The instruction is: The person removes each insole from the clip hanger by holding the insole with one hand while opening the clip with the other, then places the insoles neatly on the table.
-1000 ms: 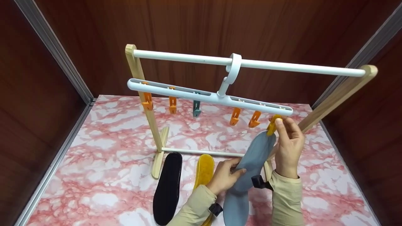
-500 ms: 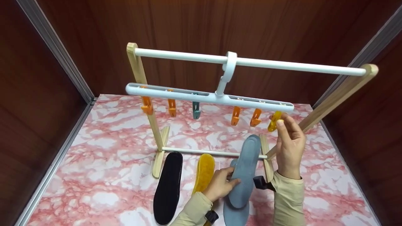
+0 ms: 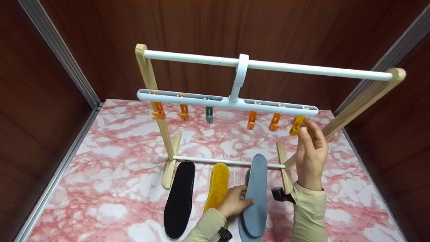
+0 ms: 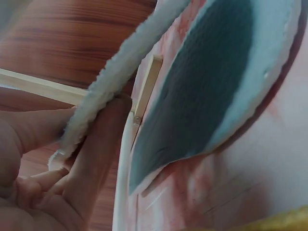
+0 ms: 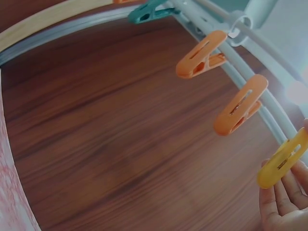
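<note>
In the head view, my left hand (image 3: 235, 201) pinches a grey-blue insole (image 3: 258, 188) at its left edge between thumb and fingers. A second grey-blue insole (image 4: 216, 72) lies on the table beneath it, largely covered in the head view. My right hand (image 3: 312, 151) is raised at the right end of the light-blue hanger (image 3: 195, 99), its thumb and fingers on a yellow clip (image 3: 297, 125). The right wrist view shows the fingers behind this yellow clip (image 5: 282, 160), with no insole in it. A yellow insole (image 3: 219, 185) lies beside my left hand.
A black insole (image 3: 179, 198) lies further left. The hanger hooks over the white rod (image 3: 312, 69) of a wooden stand. Several orange clips (image 3: 252, 120) and a dark green clip (image 3: 209, 115) hang from it. Brown wood-look walls (image 3: 201, 27) enclose the pink marbled table (image 3: 111, 188).
The grey-blue insole has come out of the yellow clip. My left hand has lowered it toward the other grey-blue insole. My right hand has stayed at the yellow clip.
</note>
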Action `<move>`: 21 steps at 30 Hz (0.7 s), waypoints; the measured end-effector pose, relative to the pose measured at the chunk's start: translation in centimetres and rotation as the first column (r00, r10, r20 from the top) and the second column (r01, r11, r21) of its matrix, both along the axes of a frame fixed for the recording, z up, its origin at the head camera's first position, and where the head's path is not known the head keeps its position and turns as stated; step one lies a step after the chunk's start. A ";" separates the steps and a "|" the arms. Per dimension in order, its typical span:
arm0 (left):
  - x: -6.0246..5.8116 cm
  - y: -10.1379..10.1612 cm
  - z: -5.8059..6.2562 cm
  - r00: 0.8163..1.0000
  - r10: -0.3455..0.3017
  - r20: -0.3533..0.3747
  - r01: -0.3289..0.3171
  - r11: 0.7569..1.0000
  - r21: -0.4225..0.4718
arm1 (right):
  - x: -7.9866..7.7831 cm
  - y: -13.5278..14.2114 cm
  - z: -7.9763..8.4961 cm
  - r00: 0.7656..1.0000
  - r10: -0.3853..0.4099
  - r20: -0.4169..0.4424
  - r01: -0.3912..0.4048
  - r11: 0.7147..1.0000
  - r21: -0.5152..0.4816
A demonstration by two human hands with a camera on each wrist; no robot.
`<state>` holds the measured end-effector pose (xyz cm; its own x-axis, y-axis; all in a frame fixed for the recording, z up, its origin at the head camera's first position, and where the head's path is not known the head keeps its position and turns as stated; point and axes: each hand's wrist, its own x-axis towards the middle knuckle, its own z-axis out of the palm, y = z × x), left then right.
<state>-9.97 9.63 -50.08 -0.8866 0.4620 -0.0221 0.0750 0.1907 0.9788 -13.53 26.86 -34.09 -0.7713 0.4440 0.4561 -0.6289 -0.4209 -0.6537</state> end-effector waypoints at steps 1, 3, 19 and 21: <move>0.0 0.0 -0.1 1.000 0.000 0.014 0.000 1.000 -0.004 | 0.1 -0.2 0.2 1.000 0.004 -0.010 -0.004 1.000 0.002; 0.1 0.0 -0.2 0.999 -0.002 0.036 0.003 1.000 -0.019 | 0.3 -0.4 0.5 1.000 0.011 -0.022 -0.011 1.000 0.009; 0.6 -0.1 -1.2 0.989 0.008 0.148 0.014 0.988 -0.152 | 0.4 -0.3 0.5 0.993 0.095 -0.064 -0.094 0.995 0.024; 0.7 -0.1 -1.2 0.992 0.010 0.123 0.011 0.986 -0.167 | 0.4 -0.3 0.4 0.993 0.095 -0.065 -0.093 0.995 0.026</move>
<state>-9.28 9.54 -51.31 -0.8723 0.4427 -0.2078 -0.0437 0.3526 0.9347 -13.15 26.56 -33.70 -0.7768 0.3597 0.5168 -0.6295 -0.4659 -0.6219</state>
